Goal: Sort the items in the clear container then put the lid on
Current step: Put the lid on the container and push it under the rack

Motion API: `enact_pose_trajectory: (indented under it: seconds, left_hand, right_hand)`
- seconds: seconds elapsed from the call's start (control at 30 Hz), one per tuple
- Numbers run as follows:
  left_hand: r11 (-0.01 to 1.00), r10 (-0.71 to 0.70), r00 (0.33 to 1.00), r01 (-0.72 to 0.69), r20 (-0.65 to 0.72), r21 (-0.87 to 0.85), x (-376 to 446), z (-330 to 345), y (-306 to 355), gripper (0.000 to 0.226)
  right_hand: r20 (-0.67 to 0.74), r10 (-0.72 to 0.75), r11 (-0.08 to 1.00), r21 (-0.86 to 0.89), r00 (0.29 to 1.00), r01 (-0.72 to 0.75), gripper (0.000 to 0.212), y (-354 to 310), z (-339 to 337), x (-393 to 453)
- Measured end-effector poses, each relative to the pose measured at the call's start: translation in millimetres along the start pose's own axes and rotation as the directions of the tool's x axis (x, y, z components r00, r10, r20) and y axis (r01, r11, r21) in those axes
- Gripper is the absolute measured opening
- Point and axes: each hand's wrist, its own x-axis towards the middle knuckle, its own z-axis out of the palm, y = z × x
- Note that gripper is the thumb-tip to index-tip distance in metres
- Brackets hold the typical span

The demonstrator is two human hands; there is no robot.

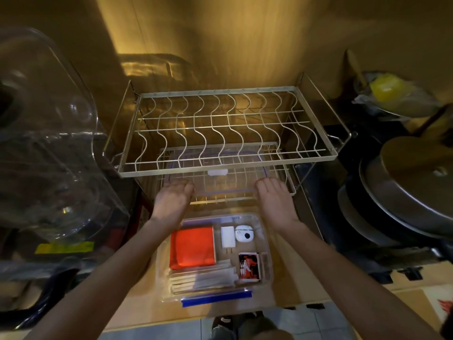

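**Hands on the lid, one at each short end, under the rack**

The left hand and the right hand are both reached forward to the clear lid, which lies flat on the lower tier of a wire dish rack, beneath its upper shelf. Each hand sits at one end of the lid, palm turned inward, fingers curled toward its edge. The fingertips are hidden by the rack wires and the lid, so I cannot tell whether either hand has closed on it or only touches it.

The lid's long axis runs left to right, across the person's front, with a white latch tab at the middle of its far side and a blue seal line round its border. It lies straight ahead of both hands and level with them; neither hand is nearer, as they flank it evenly.

Nearer the person, on the worktop, stands the clear container. It is open, with its long axis running front to back, crosswise to the lid. Inside, an orange packet lies at the left, a white charger and a white earbud case at the far right, a red and black box below them, and pale flat sachets along the near side. A blue-zipped bag rests at the near rim.

Judging from this, the sorting looks done. The lid must be drawn out toward the person and probably turned a quarter before it fits.
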Motion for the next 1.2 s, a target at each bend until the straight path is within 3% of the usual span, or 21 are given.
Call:
enact_pose_trajectory:
  seconds: [0.13, 0.27, 0.43, 0.57, 0.67, 0.7, 0.77, 0.87, 0.97, 1.07, 1.13, 1.2]
  left_hand:
    - [0.994, 0.09, 0.979, -0.101, -0.185, -0.052, -22.8, -22.6, 10.7, 0.021]
    - [0.993, 0.121, 0.957, -0.117, -0.265, 0.03, -47.1, -36.6, 15.7, 0.024]
    - [0.994, 0.104, 0.939, -0.104, -0.329, 0.016, -81.1, -64.0, 27.0, 0.01]
    - [0.969, 0.101, 0.956, -0.157, -0.274, -0.193, -98.7, -101.2, 35.5, 0.013]
    - [0.896, 0.066, 0.983, -0.133, -0.169, -0.424, -104.1, -127.4, 34.7, 0.013]
    - [0.851, 0.054, 0.989, -0.117, -0.137, -0.512, -106.7, -133.3, 35.2, 0.015]
    - [0.729, 0.008, 0.997, -0.061, -0.081, -0.681, -112.7, -141.4, 36.5, 0.016]
    - [0.454, -0.158, 0.987, 0.092, 0.021, -0.886, -121.4, -142.6, 35.1, 0.022]
    - [0.142, -0.386, 0.916, 0.176, 0.109, -0.974, -126.7, -127.5, 37.7, 0.033]
    - [-0.192, -0.49, 0.824, 0.214, 0.283, -0.958, -135.8, -100.5, 42.9, 0.041]
    - [-0.292, -0.493, 0.794, 0.234, 0.356, -0.927, -145.8, -78.5, 44.0, 0.039]
    - [-0.254, -0.492, 0.769, 0.322, 0.409, -0.912, -156.1, -53.3, 45.2, 0.046]
  right_hand:
    - [-0.09, 0.048, 0.992, 0.123, 0.995, -0.036, 0.019, 2.4, -14.4, -17.6]
    - [-0.125, 0.028, 0.97, 0.242, 0.992, 0.003, 0.008, 2.0, -35.2, -34.4]
    - [-0.174, -0.031, 0.951, 0.298, 0.984, 0.083, 0.013, 3.8, -58.4, -59.7]
    - [-0.199, 0.046, 0.847, 0.527, 0.979, 0.067, 0.039, 14.0, -71.3, -83.3]
    - [0.011, 0.189, 0.637, 0.76, 0.982, -0.131, 0.076, 22.1, -75.1, -95.7]
    - [0.099, 0.211, 0.55, 0.811, 0.972, -0.202, 0.077, 24.1, -74.1, -100.4]
    - [0.238, 0.217, 0.381, 0.872, 0.947, -0.306, 0.06, 27.8, -68.4, -108.8]
    - [0.297, 0.217, 0.217, 0.914, 0.93, -0.343, 0.04, 31.7, -63.1, -115.0]
    - [0.318, 0.202, -0.008, 0.946, 0.926, -0.323, 0.045, 30.7, -64.5, -118.2]
    - [0.373, 0.212, -0.085, 0.928, 0.903, -0.363, 0.038, 21.7, -60.9, -125.4]
    - [0.412, 0.274, -0.103, 0.911, 0.869, -0.399, 0.036, 15.7, -50.5, -129.5]
    - [0.454, 0.326, -0.142, 0.891, 0.829, -0.432, 0.036, 8.6, -38.4, -132.3]
